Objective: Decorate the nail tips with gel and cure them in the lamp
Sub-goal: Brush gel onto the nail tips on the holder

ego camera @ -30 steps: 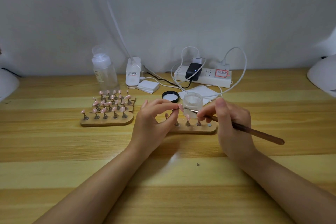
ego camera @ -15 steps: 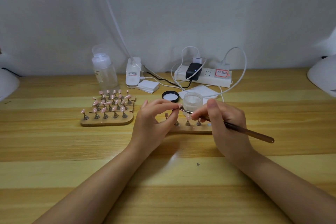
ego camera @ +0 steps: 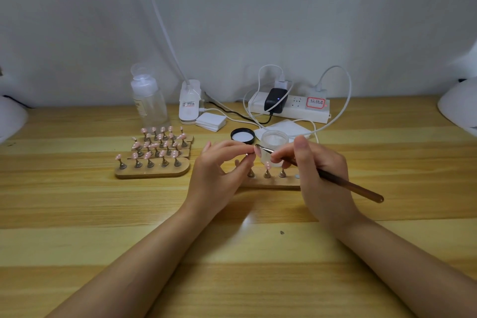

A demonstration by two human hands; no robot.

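Nail tip (ego camera: 258, 151), at frame centre above the stand (ego camera: 271, 181), is pinched by the left hand (ego camera: 219, 173); the right hand (ego camera: 317, 175), gripping the brush (ego camera: 335, 179), should apply gel in light, steady strokes.

Both arms are bare all the way up, with no sleeves. The left hand (ego camera: 214, 175) and right hand (ego camera: 322, 178) wear no rings or gloves. The nails are short.

Your left hand (ego camera: 219, 170) is hiding the near wooden stand's (ego camera: 271, 183) left end, and whatever it's pinching is perhaps a nail tip, too small to tell.
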